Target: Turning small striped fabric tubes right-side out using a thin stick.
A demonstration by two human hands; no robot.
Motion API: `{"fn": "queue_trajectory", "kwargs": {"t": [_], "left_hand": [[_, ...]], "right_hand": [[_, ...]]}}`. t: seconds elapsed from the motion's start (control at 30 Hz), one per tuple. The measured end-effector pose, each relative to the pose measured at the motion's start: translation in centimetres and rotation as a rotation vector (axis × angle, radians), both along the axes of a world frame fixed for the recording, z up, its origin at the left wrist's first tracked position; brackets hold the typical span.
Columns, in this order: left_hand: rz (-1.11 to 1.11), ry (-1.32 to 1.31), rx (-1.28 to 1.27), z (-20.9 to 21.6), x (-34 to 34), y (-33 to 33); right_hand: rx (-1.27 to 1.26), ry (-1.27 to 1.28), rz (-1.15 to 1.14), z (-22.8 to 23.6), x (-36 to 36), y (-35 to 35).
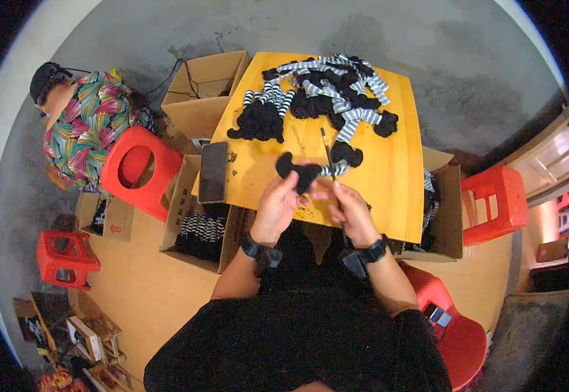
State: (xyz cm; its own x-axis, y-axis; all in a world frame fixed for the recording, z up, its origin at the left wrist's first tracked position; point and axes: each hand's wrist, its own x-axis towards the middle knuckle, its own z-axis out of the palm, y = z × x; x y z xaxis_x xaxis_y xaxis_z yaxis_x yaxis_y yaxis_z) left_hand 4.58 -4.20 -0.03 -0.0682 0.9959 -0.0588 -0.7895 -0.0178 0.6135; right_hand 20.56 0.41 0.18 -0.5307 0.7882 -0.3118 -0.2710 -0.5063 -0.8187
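Over the near edge of the yellow table, my left hand (276, 208) pinches the black end of a knitted piece (305, 175) with a grey-and-white striped part. The striped part stretches right, towards my right hand (355, 215). That hand grips a thin dark stick-like tool (327, 147), its tip pointing away from me; its exact kind is unclear. Just beyond lies another black-and-striped knitted piece (348, 154). A loose heap of similar pieces (336, 85) covers the far side of the table (392, 183), and a neater stack with black-and-white stripes (261, 121) lies to its left.
A dark phone-like slab (214, 171) rests at the table's left edge. Cardboard boxes holding knitted pieces stand left (178, 219) and right (451, 212). Red stools (142, 171) surround the table. Another person (95, 127) in a patterned shirt is at the far left.
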Motion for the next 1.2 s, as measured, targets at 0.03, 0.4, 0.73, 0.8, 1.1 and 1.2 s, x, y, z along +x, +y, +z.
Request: {"fn": "queue_trajectory", "kwargs": {"t": [0.03, 0.4, 0.73, 0.8, 1.1, 1.2], "left_hand": [[-0.022, 0.134, -0.003, -0.4, 0.2, -0.2], [0.213, 0.379, 0.034, -0.7, -3.4, 0.0], [1.164, 1.63, 0.09, 5.9, -9.6, 5.4], [1.109, 1.715, 0.121, 5.5, -10.0, 7.8], [0.241, 2.255, -0.236, -1.8, -10.8, 12.7], [0.184, 2.244, -0.271, -1.6, -10.6, 11.7]], "right_hand": [[-0.051, 0.128, -0.041, 0.3, -0.7, 0.3], [0.268, 0.001, 0.016, 2.7, -4.9, 6.1], [0.481, -0.319, 0.156, 5.8, -17.6, 21.5], [0.421, -0.373, 0.159, 3.2, -19.2, 23.2], [1.103, -1.122, 0.104, -4.9, -20.2, 24.3], [1.133, -1.17, 0.138, -1.3, -20.4, 21.0]]}}
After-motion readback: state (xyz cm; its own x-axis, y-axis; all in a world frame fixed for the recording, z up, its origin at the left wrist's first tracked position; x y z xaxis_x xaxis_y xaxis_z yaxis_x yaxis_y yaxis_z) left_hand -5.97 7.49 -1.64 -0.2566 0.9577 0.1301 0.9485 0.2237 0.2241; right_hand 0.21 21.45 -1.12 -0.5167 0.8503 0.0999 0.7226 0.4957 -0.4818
